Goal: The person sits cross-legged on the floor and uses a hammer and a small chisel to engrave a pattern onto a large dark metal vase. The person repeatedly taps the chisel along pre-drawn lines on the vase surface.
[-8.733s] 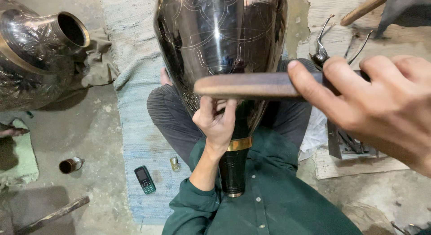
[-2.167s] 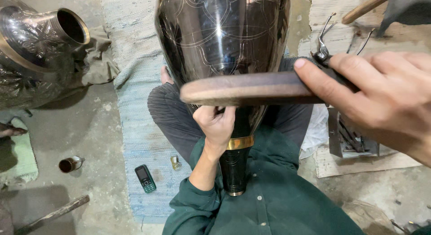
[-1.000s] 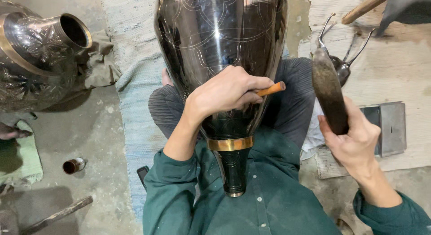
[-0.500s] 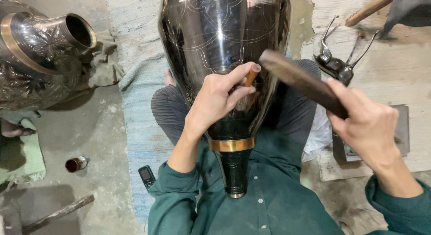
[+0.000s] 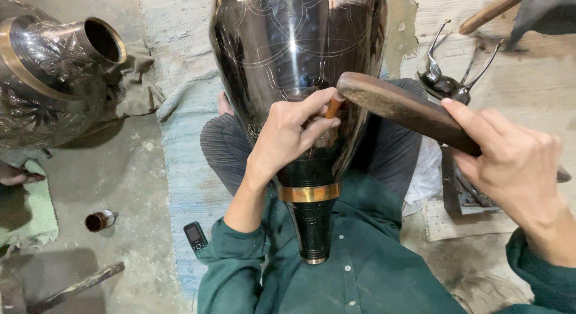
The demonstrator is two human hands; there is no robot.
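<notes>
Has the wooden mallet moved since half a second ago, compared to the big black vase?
Yes. The wooden mallet in the right hand has swung lower; its head now meets the chisel against the black vase.

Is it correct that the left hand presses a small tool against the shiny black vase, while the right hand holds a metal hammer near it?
Not quite: the head view shows the right hand holding a wooden mallet, not metal. The left hand does press a small tool against the black vase.

large vase (image 5: 288, 62) blocking centre, bare floor (image 5: 129, 188) open left
</notes>
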